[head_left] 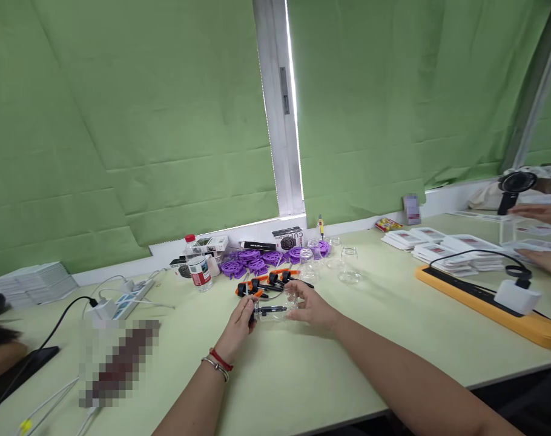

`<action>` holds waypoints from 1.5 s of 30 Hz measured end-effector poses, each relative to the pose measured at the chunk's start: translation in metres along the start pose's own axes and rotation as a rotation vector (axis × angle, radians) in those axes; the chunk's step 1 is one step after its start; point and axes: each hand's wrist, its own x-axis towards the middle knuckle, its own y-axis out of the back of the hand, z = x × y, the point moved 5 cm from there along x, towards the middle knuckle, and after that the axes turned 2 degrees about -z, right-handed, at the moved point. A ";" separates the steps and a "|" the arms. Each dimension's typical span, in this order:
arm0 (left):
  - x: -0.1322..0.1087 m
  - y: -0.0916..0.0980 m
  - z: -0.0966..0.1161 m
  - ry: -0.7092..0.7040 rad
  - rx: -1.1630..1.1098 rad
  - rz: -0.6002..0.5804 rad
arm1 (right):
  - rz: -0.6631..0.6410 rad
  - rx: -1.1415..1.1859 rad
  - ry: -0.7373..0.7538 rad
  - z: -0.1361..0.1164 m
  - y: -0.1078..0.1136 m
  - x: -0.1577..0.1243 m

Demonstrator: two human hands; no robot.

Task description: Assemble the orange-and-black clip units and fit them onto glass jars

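Note:
My left hand (pixel 241 324) is closed around a black cap-like piece (pixel 252 316), its far side hidden by my fingers. From that piece a dark stem (pixel 273 309) runs sideways into a clear container (pixel 275 316), which lies tilted on its side between my hands. My right hand (pixel 312 307) curves its fingers around the container's other end. Just beyond my fingers lies a row of several black-and-orange parts (pixel 261 284). Behind them are several purple openwork pieces (pixel 246 263). Clear flared vessels (pixel 349 266) stand at the right of the purple pieces.
A water bottle (pixel 198 266) with a red cap stands left of the parts. Power strips lie left (pixel 128 303) and right, the right one orange (pixel 484 306). Stacks of white cards (pixel 452 251) sit near another person's hands (pixel 545 260). A small black fan (pixel 514 188) stands behind.

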 end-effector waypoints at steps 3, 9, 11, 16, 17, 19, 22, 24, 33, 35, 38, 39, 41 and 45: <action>0.000 -0.002 -0.002 -0.005 0.005 -0.001 | 0.027 0.130 -0.063 0.008 -0.002 0.003; 0.001 -0.005 -0.006 0.022 0.000 0.004 | 0.082 0.215 -0.224 0.015 -0.005 0.006; 0.001 -0.003 -0.005 0.027 -0.012 0.030 | 0.080 0.249 -0.224 0.012 -0.003 0.005; 0.002 0.001 -0.005 0.022 -0.048 0.053 | -0.065 0.264 -0.153 0.005 -0.001 -0.001; 0.002 0.001 -0.005 0.018 -0.052 0.042 | -0.076 0.251 -0.152 0.004 0.000 -0.001; 0.002 0.000 -0.006 0.015 -0.063 0.032 | -0.072 0.227 -0.156 0.005 0.001 0.000; 0.002 -0.002 -0.006 0.025 -0.072 0.032 | -0.039 0.202 -0.204 0.009 0.001 0.004; 0.000 -0.004 -0.005 0.025 -0.072 0.028 | -0.021 0.201 -0.282 0.015 -0.001 0.005; 0.001 0.004 -0.002 0.020 -0.064 0.049 | -0.120 0.344 -0.337 0.010 -0.008 -0.002; 0.001 0.006 -0.003 0.021 -0.063 0.047 | -0.189 0.382 -0.302 0.005 -0.008 -0.005; 0.001 0.005 -0.002 0.014 -0.077 0.059 | -0.208 0.379 -0.322 0.010 -0.008 -0.005; 0.000 0.004 -0.002 0.009 -0.079 0.066 | -0.192 0.357 -0.348 0.015 -0.007 -0.003; -0.001 0.002 -0.001 0.000 -0.075 0.069 | -0.146 0.291 -0.411 0.025 -0.007 0.000; -0.002 0.001 -0.001 -0.010 -0.063 0.071 | -0.086 0.170 -0.496 0.036 -0.007 0.003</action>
